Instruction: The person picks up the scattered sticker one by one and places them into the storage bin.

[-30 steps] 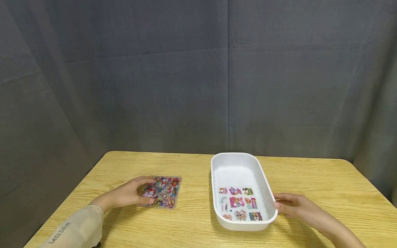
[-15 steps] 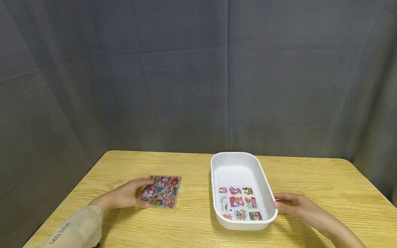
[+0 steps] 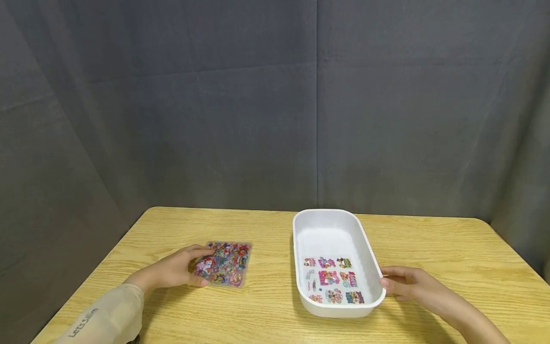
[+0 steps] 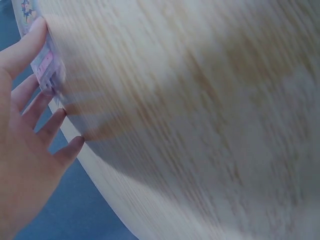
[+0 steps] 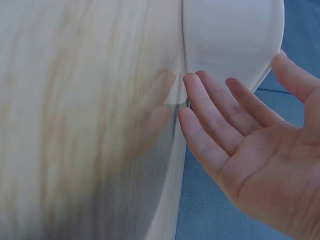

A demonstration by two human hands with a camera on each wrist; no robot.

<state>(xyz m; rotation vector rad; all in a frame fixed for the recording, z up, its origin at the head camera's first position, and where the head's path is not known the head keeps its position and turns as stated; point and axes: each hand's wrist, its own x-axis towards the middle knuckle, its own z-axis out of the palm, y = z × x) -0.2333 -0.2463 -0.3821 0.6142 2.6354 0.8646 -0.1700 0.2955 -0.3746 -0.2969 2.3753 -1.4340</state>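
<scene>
A square, see-through sticker pack (image 3: 229, 263), crowded with colourful cartoon figures, lies flat on the left of the table. My left hand (image 3: 172, 270) is at its left side, index finger over the far part and thumb at the near left corner. In the left wrist view, the spread fingertips (image 4: 75, 141) touch the tabletop beside the pack. A white, deep oblong tray (image 3: 337, 312) stands right of centre, with a clear sheet of cartoon stickers (image 3: 328, 278) on its floor. My right hand (image 3: 414, 286) touches the tray's right side, thumb at the rim, straight fingers along the outer wall.
The wood-grain table (image 3: 266, 229) has rounded far corners. A dark grey curtain (image 3: 240, 119) hangs behind it and down both sides. Bare tabletop separates the sticker pack from the tray.
My left thumb has slid off the top of the sticker pack to its near left corner, uncovering more of the pack. My right hand keeps its place on the tray.
</scene>
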